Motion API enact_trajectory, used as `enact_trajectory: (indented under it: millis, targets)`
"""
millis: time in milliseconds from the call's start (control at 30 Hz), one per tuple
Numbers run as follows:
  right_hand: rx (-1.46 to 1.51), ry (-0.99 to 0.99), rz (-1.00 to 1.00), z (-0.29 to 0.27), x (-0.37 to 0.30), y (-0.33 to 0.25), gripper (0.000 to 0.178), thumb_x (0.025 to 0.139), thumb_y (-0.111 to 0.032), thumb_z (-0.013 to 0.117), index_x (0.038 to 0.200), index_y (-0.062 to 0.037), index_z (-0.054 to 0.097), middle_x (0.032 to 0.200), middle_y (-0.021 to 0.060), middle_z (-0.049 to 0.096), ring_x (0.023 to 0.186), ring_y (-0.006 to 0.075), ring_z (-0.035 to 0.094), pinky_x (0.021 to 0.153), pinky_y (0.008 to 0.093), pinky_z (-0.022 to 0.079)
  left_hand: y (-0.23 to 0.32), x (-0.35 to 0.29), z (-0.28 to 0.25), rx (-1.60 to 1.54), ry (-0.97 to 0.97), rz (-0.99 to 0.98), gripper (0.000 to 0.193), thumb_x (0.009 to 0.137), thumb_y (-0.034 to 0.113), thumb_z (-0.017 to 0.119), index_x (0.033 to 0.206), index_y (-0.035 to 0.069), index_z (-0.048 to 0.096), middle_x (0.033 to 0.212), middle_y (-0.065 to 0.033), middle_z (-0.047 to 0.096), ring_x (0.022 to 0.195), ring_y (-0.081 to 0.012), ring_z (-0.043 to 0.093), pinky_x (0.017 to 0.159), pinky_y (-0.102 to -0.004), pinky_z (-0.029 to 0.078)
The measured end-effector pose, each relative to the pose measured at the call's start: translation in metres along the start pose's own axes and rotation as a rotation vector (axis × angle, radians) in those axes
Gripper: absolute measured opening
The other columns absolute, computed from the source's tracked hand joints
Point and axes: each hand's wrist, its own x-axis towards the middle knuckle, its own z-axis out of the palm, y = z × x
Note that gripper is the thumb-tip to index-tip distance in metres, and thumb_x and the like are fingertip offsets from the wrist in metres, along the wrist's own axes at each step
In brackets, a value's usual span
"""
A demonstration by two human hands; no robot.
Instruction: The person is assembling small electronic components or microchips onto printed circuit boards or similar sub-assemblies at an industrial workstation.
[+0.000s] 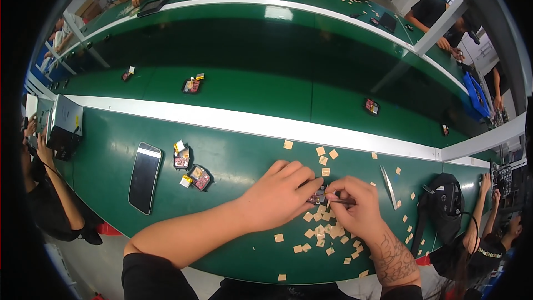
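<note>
My left hand (pixel 280 193) is closed on a small electronic module (pixel 318 195), thumb and fingers at its edges, holding it at the green tabletop. From the right, my right hand (pixel 358 206) pinches a slim dark tool (pixel 345 200), perhaps tweezers, with its tip over the module. The fingers cover much of the module and the tool's tip. Many small tan square pieces (pixel 320 232) lie scattered below and around both hands. Two similar modules (pixel 181 155) with yellow-and-white parts sit left of my left forearm.
A smartphone (pixel 145 179) lies at the left. Silver tweezers (pixel 389 188) and a black bag (pixel 444 205) are at the right. Beyond a white rail (pixel 250 123), a dark green conveyor belt (pixel 266 66) carries several modules. Other people work across it and at both sides.
</note>
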Motion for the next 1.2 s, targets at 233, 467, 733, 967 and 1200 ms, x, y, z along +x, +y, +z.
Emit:
enact_trajectory:
  millis: [233,467,733,967,1200]
  targets:
    - [0.023,-0.014,-0.01,-0.003,0.0,0.006,0.024,0.093,0.001,0.077,0.117,-0.0025,0.075,0.087,0.0078,0.065,0.062,0.011,0.059,0.056,0.0259,0.047,0.0,0.001,-0.001,0.001,0.002,0.017,0.048,0.09,0.024,0.083,0.133,0.006,0.071,0.123,-0.0052,0.065,0.118,-0.0257,0.059,0.102,-0.0413,0.046]
    - [0.155,-0.118,0.054,-0.015,0.003,0.005,0.03,0.09,-0.002,0.085,0.119,-0.0008,0.077,0.091,0.0056,0.068,0.066,0.0079,0.059,0.058,0.0239,0.048,-0.001,0.0,-0.002,-0.006,0.005,0.016,0.048,0.09,0.025,0.084,0.132,0.006,0.072,0.121,-0.0052,0.065,0.117,-0.0258,0.059,0.101,-0.0412,0.046]
    - [0.148,-0.088,-0.036,-0.01,0.005,0.009,0.018,0.093,0.002,0.081,0.11,0.0003,0.075,0.094,0.0064,0.07,0.067,0.0078,0.061,0.059,0.0235,0.048,-0.001,0.001,-0.003,-0.013,-0.014,0.007,0.048,0.091,0.026,0.083,0.133,0.006,0.071,0.122,-0.0056,0.064,0.118,-0.0261,0.059,0.102,-0.0414,0.046]
    - [0.233,-0.04,0.089,-0.003,0.003,0.004,0.012,0.096,0.004,0.075,0.107,0.0011,0.073,0.09,0.0054,0.069,0.066,0.0059,0.059,0.055,0.0237,0.045,-0.001,0.001,0.0,-0.014,-0.009,0.004,0.048,0.09,0.026,0.084,0.133,0.006,0.072,0.122,-0.0052,0.064,0.118,-0.0255,0.059,0.102,-0.042,0.046]
    - [0.15,-0.119,0.062,-0.011,0.003,0.003,0.02,0.093,0.003,0.078,0.113,-0.0004,0.075,0.089,0.0056,0.068,0.066,0.01,0.061,0.057,0.026,0.047,-0.002,-0.001,-0.001,-0.026,-0.008,0.004,0.048,0.09,0.026,0.085,0.132,0.007,0.072,0.122,-0.005,0.065,0.118,-0.0255,0.059,0.101,-0.0417,0.046]
